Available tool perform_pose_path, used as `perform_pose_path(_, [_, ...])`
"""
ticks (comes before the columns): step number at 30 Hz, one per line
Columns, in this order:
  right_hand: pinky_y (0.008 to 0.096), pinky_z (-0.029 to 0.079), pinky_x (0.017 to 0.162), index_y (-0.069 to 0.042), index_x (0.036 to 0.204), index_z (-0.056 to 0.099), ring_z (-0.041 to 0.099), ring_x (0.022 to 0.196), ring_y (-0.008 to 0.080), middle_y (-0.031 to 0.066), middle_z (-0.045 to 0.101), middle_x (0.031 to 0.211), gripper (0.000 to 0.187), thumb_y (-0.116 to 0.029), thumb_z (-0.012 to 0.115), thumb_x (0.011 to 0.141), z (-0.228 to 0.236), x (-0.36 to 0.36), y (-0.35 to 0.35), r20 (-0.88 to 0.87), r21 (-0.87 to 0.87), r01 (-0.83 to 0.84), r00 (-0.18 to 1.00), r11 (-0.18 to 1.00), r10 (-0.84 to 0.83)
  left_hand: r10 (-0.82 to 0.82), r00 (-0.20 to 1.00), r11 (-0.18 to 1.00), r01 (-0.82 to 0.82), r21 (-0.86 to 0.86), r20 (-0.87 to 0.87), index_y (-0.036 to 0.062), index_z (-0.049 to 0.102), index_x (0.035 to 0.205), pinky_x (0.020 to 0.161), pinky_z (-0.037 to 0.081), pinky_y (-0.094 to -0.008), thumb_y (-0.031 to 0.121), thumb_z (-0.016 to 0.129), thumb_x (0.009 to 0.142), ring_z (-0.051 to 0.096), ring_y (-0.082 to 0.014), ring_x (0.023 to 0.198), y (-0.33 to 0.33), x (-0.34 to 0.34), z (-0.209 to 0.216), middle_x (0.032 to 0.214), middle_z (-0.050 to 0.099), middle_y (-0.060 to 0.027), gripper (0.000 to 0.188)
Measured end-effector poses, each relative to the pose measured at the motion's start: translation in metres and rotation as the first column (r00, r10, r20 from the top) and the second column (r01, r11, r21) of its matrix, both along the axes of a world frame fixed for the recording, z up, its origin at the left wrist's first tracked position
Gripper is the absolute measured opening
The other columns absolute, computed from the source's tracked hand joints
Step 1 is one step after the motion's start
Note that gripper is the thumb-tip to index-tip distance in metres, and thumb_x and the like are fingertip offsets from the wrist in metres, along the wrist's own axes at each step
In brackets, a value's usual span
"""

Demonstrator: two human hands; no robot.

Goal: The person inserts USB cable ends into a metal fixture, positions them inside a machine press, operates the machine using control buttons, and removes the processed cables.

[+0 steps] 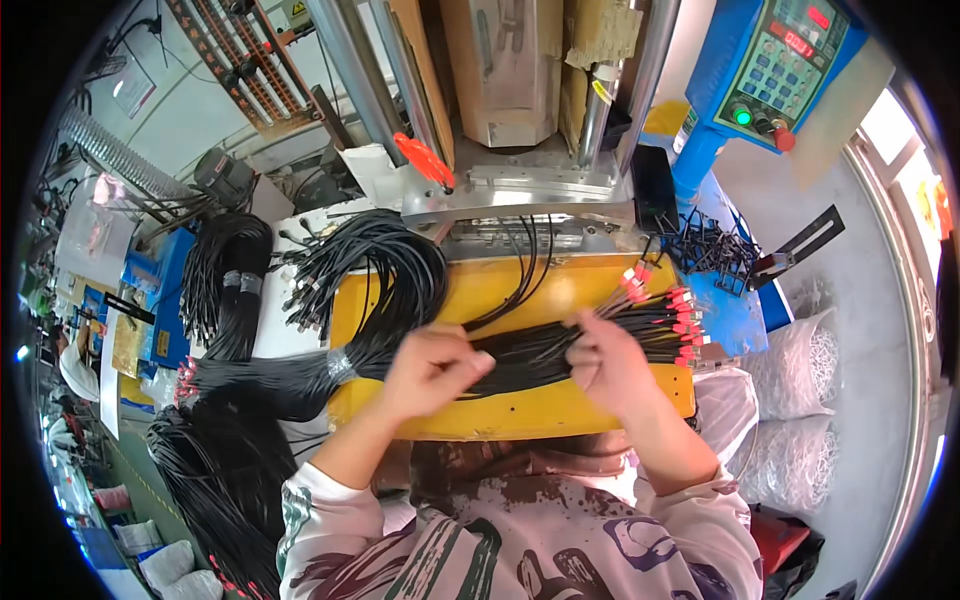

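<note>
A thick bundle of black cables [520,357] lies across the yellow work plate [470,425], its red-tipped connectors [683,325] fanned out at the right. My left hand [432,372] is over the bundle's left part, fingers curled and thumb pointing right; what they hold, if anything, is hidden. Slightly blurred, my right hand [612,368] pinches above the bundle. From its fingertips a few strands run up to several raised red-and-white connectors [634,283]. Behind my left hand, a looped coil of black cables [400,260] rests on the plate's far left.
A metal press bar [540,190] spans the plate's far edge. At the far right stands a blue control box [775,75]. Small black parts [710,250] lie on a blue surface below it. More tied cables [225,300] hang at the left; plastic-wrapped bags [795,400] stand at the right.
</note>
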State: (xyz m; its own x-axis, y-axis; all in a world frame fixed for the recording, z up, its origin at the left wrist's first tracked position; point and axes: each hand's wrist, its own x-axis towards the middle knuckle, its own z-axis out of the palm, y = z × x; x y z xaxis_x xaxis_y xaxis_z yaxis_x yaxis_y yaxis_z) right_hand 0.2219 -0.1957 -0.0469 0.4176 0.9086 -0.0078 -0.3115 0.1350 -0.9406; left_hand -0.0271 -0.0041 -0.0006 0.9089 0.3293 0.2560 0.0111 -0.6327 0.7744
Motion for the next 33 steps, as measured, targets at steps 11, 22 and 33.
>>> perform_pose_path(11, [0.0267,0.05,0.084,0.0,0.126,0.064,0.062,0.091,0.0109,0.0094,0.067,0.115,0.028,-0.015,0.061,0.102,0.008,-0.011,0.015,0.305,0.023,0.236,0.924,0.971,-0.232,-0.31,0.949,0.261,0.032,-0.965,-0.052,0.0107,0.059,0.119,0.068,0.056,-0.0307,0.024,0.055,0.106,0.064,-0.0146,0.081,-0.063,0.087,-0.017,0.096,0.063,-0.0042,0.019])
perform_pose_path(22, [0.0411,0.05,0.093,0.0,0.124,0.065,0.067,0.102,0.0348,0.0231,0.066,0.124,0.034,-0.022,0.064,0.098,0.05,0.048,0.114,0.864,-0.257,-0.123,0.414,0.958,0.285,0.095,0.995,0.398,-0.018,-0.917,0.022,0.003,0.064,0.106,0.066,0.057,-0.0289,0.018,0.059,0.103,0.062,-0.0136,0.068,0.0,0.104,-0.057,0.086,0.062,-0.0037,0.017])
perform_pose_path(33, [0.0306,0.045,0.055,-0.002,0.099,0.063,0.057,0.06,0.0152,0.0075,0.06,0.076,0.022,-0.024,0.065,0.098,0.066,0.055,0.048,0.58,-0.664,0.108,0.699,0.739,0.419,0.305,0.949,0.358,-0.043,-0.933,0.073,0.002,0.069,0.114,0.069,0.052,-0.0248,0.017,0.069,0.098,0.063,-0.0112,0.076,0.0,0.089,-0.042,0.094,0.069,-0.0031,0.022])
